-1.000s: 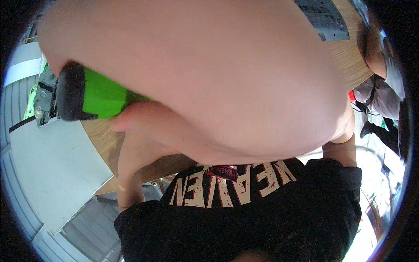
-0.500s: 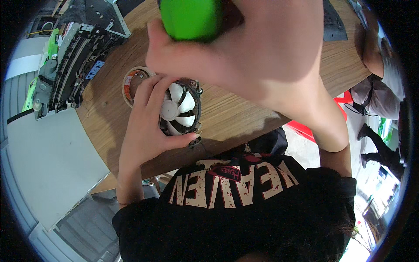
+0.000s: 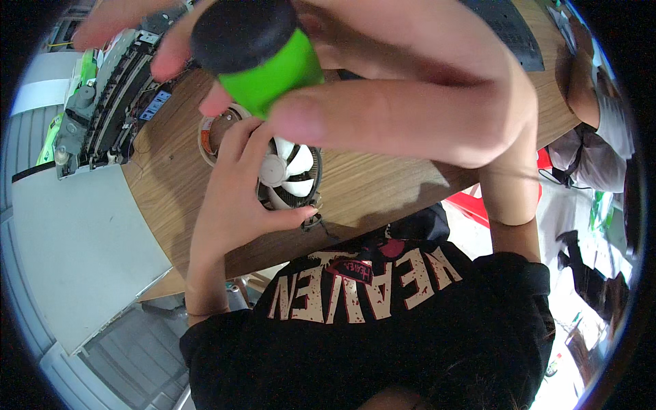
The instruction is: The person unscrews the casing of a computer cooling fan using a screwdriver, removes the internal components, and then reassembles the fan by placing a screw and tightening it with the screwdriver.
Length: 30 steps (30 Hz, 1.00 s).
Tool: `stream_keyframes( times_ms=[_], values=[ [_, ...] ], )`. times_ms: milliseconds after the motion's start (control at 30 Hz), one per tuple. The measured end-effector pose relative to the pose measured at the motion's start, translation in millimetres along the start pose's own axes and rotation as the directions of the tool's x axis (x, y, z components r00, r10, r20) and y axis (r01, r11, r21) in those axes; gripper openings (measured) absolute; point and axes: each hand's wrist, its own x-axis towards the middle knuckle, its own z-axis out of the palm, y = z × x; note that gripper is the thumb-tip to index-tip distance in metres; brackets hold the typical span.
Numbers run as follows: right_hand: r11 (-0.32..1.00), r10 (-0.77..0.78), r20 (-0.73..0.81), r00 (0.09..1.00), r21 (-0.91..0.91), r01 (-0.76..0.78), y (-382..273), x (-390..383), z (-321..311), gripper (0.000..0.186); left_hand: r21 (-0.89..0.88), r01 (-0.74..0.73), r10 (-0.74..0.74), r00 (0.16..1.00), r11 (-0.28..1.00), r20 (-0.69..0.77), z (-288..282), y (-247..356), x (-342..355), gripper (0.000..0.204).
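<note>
My left hand [image 3: 232, 201] holds a round CPU cooler fan [image 3: 298, 186] down on the table, fingers on its far side and thumb at its near edge. White blades and a dark ring of fins show beside the hand. Above the fan, close to the camera, my right hand [image 3: 424, 116] pinches a green screwdriver handle [image 3: 273, 75] with a black end cap. Its thumb presses the green side, while several fingers reach out past the cap. The tool's shaft and tip are hidden.
Just beyond my left hand lies a round cream dish [image 3: 203, 145] with small bits in it. Dismantled machine parts [image 3: 102, 116] stand at the left, near a white panel [image 3: 82, 246]. A dark panel [image 3: 509, 34] lies far right, where another person's arm [image 3: 583, 85] rests near the wooden table [image 3: 389, 181].
My right hand has turned and its fingers have loosened, so the handle's black cap now shows. The hand has shifted slightly nearer. My left hand and the fan appear slightly farther right.
</note>
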Motion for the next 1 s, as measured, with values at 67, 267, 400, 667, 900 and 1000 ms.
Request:
stream_keyframes(
  times_ms=[67, 267, 400, 667, 900, 1000],
  values=[
    [1.000, 0.016, 0.008, 1.000, -0.012, -0.016, 2, -3, -5, 0.043, 0.023, -0.024, 0.025, 0.999, 0.999, -0.031, 0, 0, 1, 0.092],
    [1.000, 0.019, 0.029, 0.999, -0.017, -0.019, -6, -4, -1, 0.042, -0.021, 0.071, -0.071, 0.997, 0.997, 0.026, 8, -9, -3, 0.091],
    [0.998, 0.047, 0.008, 0.999, -0.038, -0.047, -9, -16, -3, 0.041, 0.025, 0.002, -0.002, 1.000, 1.000, 0.017, 2, -4, -1, 0.089],
    [0.998, 0.059, -0.079, 0.995, -0.018, -0.061, -11, -26, 4, 0.040, 0.011, -0.080, 0.081, 0.992, 0.997, -0.097, 7, -6, -3, 0.086],
    [0.997, 0.080, -0.174, 0.982, 0.032, -0.075, -18, -28, -4, 0.038, 0.095, -0.086, 0.095, 0.992, 0.992, -0.086, 1, 7, -4, 0.088],
    [0.992, 0.110, -0.228, 0.968, 0.084, -0.093, -21, -29, -12, 0.038, 0.046, -0.032, 0.034, 0.999, 0.998, -0.043, 0, 4, -8, 0.096]
  ],
)
